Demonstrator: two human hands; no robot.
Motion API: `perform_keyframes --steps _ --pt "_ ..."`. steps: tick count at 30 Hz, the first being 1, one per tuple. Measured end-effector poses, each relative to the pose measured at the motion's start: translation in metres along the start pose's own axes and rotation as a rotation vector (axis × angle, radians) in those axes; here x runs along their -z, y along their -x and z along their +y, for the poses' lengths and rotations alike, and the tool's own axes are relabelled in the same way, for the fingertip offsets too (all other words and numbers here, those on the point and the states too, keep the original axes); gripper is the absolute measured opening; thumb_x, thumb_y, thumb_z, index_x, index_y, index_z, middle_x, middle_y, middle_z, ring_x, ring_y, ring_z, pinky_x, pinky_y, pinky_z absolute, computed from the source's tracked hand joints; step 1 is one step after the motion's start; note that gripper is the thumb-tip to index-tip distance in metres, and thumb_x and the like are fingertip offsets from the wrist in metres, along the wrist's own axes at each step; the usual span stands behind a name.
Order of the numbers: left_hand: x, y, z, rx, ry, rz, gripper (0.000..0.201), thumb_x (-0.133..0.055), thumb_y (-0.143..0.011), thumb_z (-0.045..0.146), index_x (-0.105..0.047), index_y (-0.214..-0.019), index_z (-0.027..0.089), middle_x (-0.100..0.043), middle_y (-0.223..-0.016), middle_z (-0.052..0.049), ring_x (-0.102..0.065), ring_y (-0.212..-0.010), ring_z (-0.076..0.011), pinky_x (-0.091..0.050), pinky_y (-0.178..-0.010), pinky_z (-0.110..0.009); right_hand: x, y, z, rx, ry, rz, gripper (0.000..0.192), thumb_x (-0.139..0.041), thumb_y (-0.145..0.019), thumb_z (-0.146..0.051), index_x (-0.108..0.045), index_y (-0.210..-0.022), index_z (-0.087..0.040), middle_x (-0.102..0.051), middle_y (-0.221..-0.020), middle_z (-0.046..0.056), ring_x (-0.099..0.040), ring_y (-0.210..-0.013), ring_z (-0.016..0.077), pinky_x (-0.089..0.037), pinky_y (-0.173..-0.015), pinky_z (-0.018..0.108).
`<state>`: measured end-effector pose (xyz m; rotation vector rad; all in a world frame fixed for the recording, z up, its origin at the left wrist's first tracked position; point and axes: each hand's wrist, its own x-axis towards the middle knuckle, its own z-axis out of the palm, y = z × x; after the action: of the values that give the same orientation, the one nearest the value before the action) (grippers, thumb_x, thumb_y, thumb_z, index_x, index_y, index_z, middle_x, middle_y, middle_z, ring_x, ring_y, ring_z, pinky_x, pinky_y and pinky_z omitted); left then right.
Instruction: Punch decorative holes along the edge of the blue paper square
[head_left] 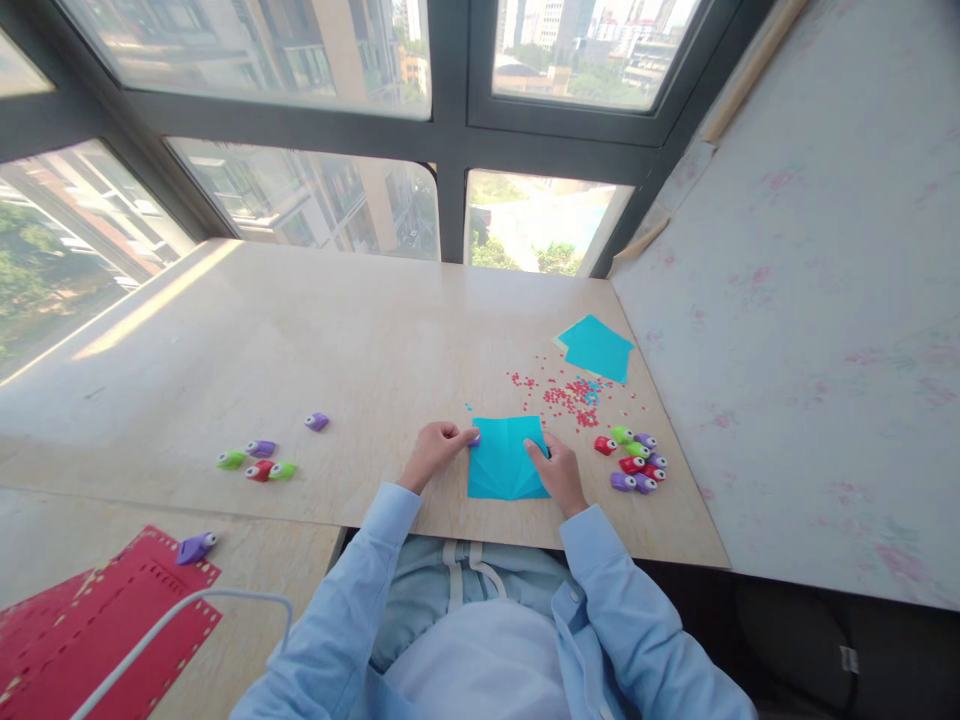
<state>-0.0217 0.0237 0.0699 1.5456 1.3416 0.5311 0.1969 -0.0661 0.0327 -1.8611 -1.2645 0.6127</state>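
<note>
A creased blue sheet of paper is held over the front of the table between my two hands. My left hand is closed on a small purple craft punch, which sits at the paper's upper left edge; most of the punch is hidden by the fingers. On the other side, my right hand pinches the paper's right edge, thumb on top. Just beyond the paper lie tiny red paper cut-outs, with some blue ones among them.
More blue paper lies at the back right. Several craft punches cluster by the right wall, others stand at left. Punched red paper, with a purple punch on it, and a white cable are lower left.
</note>
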Motion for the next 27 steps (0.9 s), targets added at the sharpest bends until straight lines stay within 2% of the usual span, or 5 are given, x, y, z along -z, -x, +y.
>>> perform_keyframes --steps 4,7,11,21,27 --pt "0.004 -0.012 0.004 0.118 0.104 -0.188 0.047 -0.068 -0.071 0.055 -0.044 -0.056 0.018 -0.04 -0.046 0.004 -0.035 -0.04 -0.008 -0.022 -0.039 -0.02 -0.001 0.001 0.001 -0.007 0.0 -0.006 0.042 -0.047 -0.084 -0.056 -0.05 -0.069 -0.017 -0.042 -0.061 -0.002 -0.04 -0.06 0.013 -0.03 -0.061 0.026" --pt "0.009 -0.017 0.004 0.149 0.118 -0.261 0.043 -0.07 -0.069 0.051 -0.046 -0.056 0.018 -0.042 -0.046 0.003 -0.037 -0.038 -0.008 -0.023 -0.036 -0.02 -0.001 0.001 -0.002 -0.017 0.002 0.001 0.042 -0.048 -0.084 -0.056 -0.048 -0.068 -0.017 -0.04 -0.06 -0.003 -0.039 -0.059 0.0125 -0.029 -0.059 0.025" --pt "0.01 -0.019 0.002 0.155 0.118 -0.277 0.044 -0.071 -0.069 0.052 -0.046 -0.057 0.018 -0.044 -0.046 0.003 -0.038 -0.037 -0.0078 -0.024 -0.034 -0.019 -0.001 0.003 -0.004 -0.011 0.018 0.018 0.042 -0.048 -0.085 -0.055 -0.046 -0.066 -0.017 -0.038 -0.058 -0.003 -0.038 -0.058 0.0123 -0.029 -0.058 0.025" --pt "0.01 -0.02 0.012 0.215 0.121 -0.321 0.04 -0.073 -0.066 0.049 -0.053 -0.056 0.015 -0.05 -0.049 0.0 -0.04 -0.038 -0.0078 -0.025 -0.035 -0.019 -0.001 0.006 -0.003 0.004 0.029 0.019 0.042 -0.048 -0.088 -0.054 -0.054 -0.071 -0.016 -0.046 -0.06 -0.002 -0.044 -0.061 0.0137 -0.031 -0.06 0.025" --pt "0.009 -0.02 0.015 0.265 0.117 -0.319 0.042 -0.075 -0.064 0.048 -0.051 -0.055 0.015 -0.055 -0.05 -0.003 -0.049 -0.041 -0.0109 -0.033 -0.038 -0.02 -0.001 0.006 -0.003 0.0 0.03 0.016 0.041 -0.047 -0.088 -0.053 -0.053 -0.07 -0.016 -0.043 -0.059 -0.002 -0.042 -0.059 0.0127 -0.03 -0.059 0.025"
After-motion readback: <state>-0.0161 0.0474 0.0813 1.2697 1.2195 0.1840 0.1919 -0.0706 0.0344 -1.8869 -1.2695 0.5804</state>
